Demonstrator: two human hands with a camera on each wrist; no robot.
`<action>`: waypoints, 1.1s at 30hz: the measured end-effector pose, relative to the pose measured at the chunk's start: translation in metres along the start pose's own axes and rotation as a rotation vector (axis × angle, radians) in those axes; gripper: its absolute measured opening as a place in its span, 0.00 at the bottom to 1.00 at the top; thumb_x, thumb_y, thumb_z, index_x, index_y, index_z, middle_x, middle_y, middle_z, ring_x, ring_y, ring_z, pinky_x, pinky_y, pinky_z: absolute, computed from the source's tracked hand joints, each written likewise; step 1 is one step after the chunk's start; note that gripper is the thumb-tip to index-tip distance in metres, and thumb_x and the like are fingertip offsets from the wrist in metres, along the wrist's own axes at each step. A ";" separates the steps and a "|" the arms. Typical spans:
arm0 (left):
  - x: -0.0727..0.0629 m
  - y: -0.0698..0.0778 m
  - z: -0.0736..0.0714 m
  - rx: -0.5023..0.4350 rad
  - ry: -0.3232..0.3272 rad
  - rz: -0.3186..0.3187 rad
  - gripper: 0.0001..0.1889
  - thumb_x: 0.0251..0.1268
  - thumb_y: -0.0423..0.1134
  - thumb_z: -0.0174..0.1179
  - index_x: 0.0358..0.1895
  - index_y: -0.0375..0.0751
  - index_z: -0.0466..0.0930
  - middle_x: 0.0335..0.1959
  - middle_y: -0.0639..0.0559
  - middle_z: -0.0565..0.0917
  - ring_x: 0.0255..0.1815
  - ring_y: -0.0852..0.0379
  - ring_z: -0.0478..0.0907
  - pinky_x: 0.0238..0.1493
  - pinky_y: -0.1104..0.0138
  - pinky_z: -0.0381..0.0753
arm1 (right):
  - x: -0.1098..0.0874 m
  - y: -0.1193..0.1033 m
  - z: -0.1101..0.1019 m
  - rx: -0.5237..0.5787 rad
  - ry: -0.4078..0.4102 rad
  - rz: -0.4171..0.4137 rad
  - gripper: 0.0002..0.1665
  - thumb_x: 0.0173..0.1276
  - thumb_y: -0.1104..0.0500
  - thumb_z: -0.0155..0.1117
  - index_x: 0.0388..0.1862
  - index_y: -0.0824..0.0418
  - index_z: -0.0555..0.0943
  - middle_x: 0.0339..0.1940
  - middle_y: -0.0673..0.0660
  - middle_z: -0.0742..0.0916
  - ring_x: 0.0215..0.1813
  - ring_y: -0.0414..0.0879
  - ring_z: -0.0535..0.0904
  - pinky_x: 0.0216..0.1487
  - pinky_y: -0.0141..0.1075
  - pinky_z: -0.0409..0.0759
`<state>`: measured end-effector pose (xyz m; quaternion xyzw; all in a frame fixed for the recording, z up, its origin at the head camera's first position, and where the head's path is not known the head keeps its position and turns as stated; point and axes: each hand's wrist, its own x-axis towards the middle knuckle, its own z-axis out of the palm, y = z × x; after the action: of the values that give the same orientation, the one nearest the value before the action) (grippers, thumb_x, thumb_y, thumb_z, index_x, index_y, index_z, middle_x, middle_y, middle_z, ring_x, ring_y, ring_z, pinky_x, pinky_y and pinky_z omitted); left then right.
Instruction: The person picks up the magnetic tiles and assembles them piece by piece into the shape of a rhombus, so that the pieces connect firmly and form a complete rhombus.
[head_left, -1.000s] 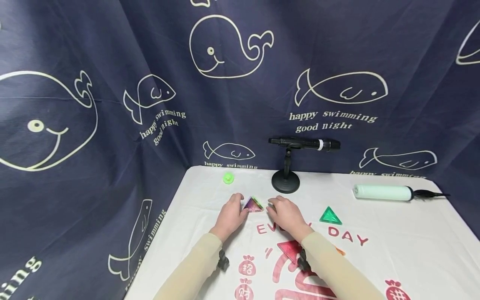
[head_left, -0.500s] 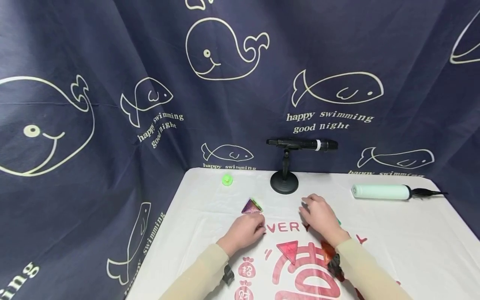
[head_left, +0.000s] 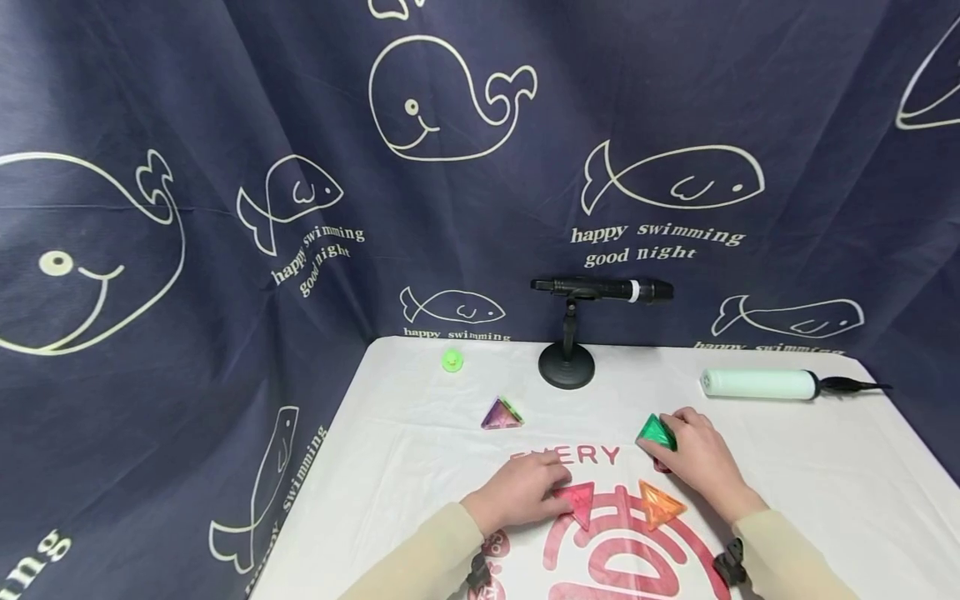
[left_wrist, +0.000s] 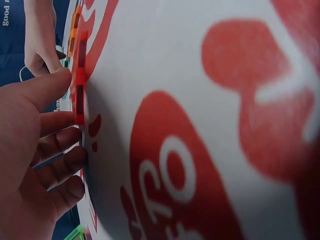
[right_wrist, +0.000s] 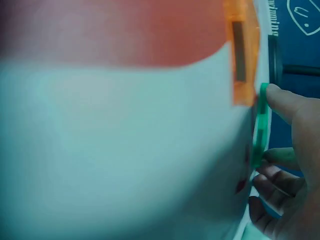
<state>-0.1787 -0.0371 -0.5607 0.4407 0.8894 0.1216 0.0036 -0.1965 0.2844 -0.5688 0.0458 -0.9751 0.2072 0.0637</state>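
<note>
Low on the left, my left hand (head_left: 525, 490) holds one corner of a translucent red triangular magnetic tile (head_left: 581, 503), its thumb and index finger at the tile's edge. In the left wrist view the red tile (left_wrist: 81, 65) shows edge-on, flat on the cloth. My right hand (head_left: 701, 454) pinches a green triangular magnetic tile (head_left: 655, 429) between thumb and fingers, farther back on the right. Its green rim (right_wrist: 261, 125) spans thumb to index finger in the right wrist view. Between the hands lies an orange triangular tile (head_left: 660, 505), touched by neither.
Behind the left hand, a purple triangular tile (head_left: 501, 414) lies with a green-edged piece against it. A small green toy (head_left: 452, 360), a microphone on a black stand (head_left: 567, 365) and a mint-green hand pump (head_left: 761, 383) stand along the back, before the dark curtain (head_left: 480, 208).
Both hands have left the purple tile. The left came nearer and right onto the red tile; the right moved right to the green tile, uncovering the orange one.
</note>
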 end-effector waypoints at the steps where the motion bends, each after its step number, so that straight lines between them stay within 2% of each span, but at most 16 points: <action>1: 0.000 0.000 0.001 0.009 0.005 0.014 0.18 0.71 0.58 0.66 0.53 0.52 0.87 0.45 0.64 0.80 0.40 0.71 0.75 0.48 0.76 0.75 | -0.001 0.002 0.001 0.001 0.003 -0.005 0.44 0.63 0.43 0.78 0.60 0.80 0.79 0.48 0.71 0.80 0.46 0.62 0.75 0.46 0.57 0.78; 7: 0.003 0.001 0.008 0.030 0.020 0.070 0.17 0.70 0.58 0.67 0.52 0.53 0.87 0.43 0.65 0.79 0.36 0.73 0.69 0.40 0.78 0.73 | -0.003 0.005 0.003 -0.002 0.000 -0.020 0.42 0.63 0.45 0.79 0.59 0.79 0.79 0.45 0.67 0.80 0.42 0.58 0.74 0.44 0.55 0.78; 15: 0.004 0.005 0.008 0.020 0.005 0.051 0.17 0.69 0.57 0.68 0.52 0.53 0.86 0.43 0.65 0.78 0.34 0.74 0.68 0.36 0.78 0.70 | -0.001 0.001 0.000 0.010 -0.042 0.001 0.40 0.64 0.48 0.79 0.58 0.80 0.78 0.43 0.66 0.80 0.39 0.55 0.74 0.41 0.53 0.79; 21: 0.003 0.002 0.007 -0.014 0.008 0.035 0.16 0.67 0.57 0.70 0.49 0.53 0.83 0.39 0.66 0.74 0.33 0.72 0.66 0.36 0.78 0.68 | 0.001 -0.005 0.000 0.019 -0.067 0.015 0.40 0.64 0.48 0.78 0.59 0.79 0.78 0.45 0.67 0.80 0.40 0.56 0.77 0.45 0.56 0.81; 27: 0.003 -0.002 0.005 -0.074 0.022 -0.016 0.17 0.67 0.54 0.72 0.49 0.51 0.81 0.37 0.65 0.74 0.32 0.71 0.66 0.35 0.78 0.67 | 0.002 -0.013 0.000 0.029 -0.099 0.027 0.41 0.64 0.47 0.78 0.60 0.78 0.78 0.46 0.67 0.80 0.42 0.56 0.78 0.49 0.59 0.82; 33: 0.002 -0.011 0.005 -0.136 0.071 -0.114 0.18 0.66 0.52 0.73 0.49 0.49 0.78 0.36 0.63 0.73 0.32 0.70 0.67 0.35 0.78 0.68 | 0.003 -0.022 0.002 0.043 -0.134 0.029 0.41 0.63 0.47 0.79 0.61 0.77 0.77 0.48 0.68 0.80 0.44 0.58 0.79 0.53 0.61 0.82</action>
<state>-0.1880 -0.0413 -0.5680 0.3835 0.9023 0.1967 0.0088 -0.1968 0.2633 -0.5609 0.0468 -0.9731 0.2255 -0.0059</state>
